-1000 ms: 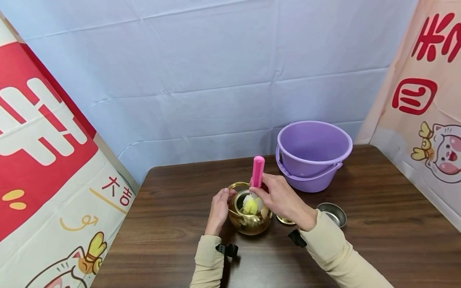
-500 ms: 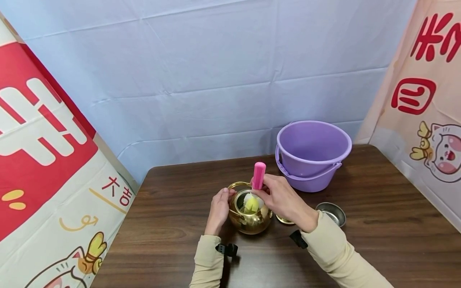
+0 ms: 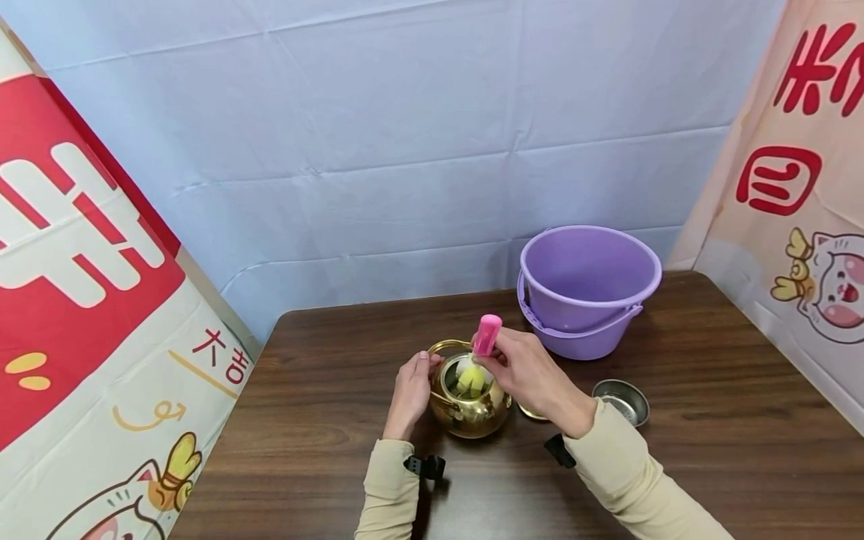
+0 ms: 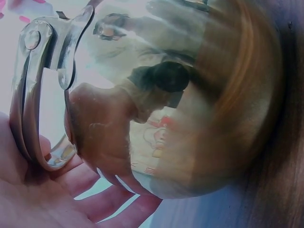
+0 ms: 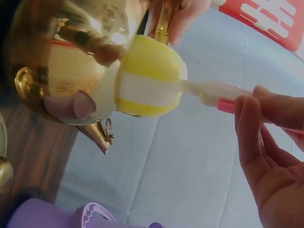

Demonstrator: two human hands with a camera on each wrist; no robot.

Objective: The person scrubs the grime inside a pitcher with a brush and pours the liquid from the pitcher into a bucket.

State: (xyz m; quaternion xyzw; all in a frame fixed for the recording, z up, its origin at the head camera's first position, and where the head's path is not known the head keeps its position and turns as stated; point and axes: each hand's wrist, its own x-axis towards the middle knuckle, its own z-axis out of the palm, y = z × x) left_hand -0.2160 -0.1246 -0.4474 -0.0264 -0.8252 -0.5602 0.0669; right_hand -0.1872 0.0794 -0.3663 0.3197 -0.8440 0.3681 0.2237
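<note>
A round gold kettle (image 3: 469, 416) stands on the wooden table, its mouth uncovered. My left hand (image 3: 410, 390) holds it at the left side; in the left wrist view that hand's fingers (image 4: 95, 197) lie around the handle and against the shiny body. Between thumb and fingers, my right hand (image 3: 533, 371) pinches the pink handle (image 3: 487, 335) of a sponge brush. The brush's yellow and white sponge head (image 5: 149, 78) is at the kettle's mouth, partly inside it. The kettle's spout (image 5: 97, 137) shows in the right wrist view.
A purple bucket (image 3: 587, 277) with its handle hanging down stands at the back right. A small metal bowl (image 3: 622, 401) lies right of my right wrist. Partly under my right hand is a gold lid (image 3: 532, 412). Cloth hangs behind the table and at both sides.
The brush has gone lower into the kettle, its pink handle lower and tilted slightly right, and my right hand has shifted slightly with it. My left hand stays at the kettle's side.
</note>
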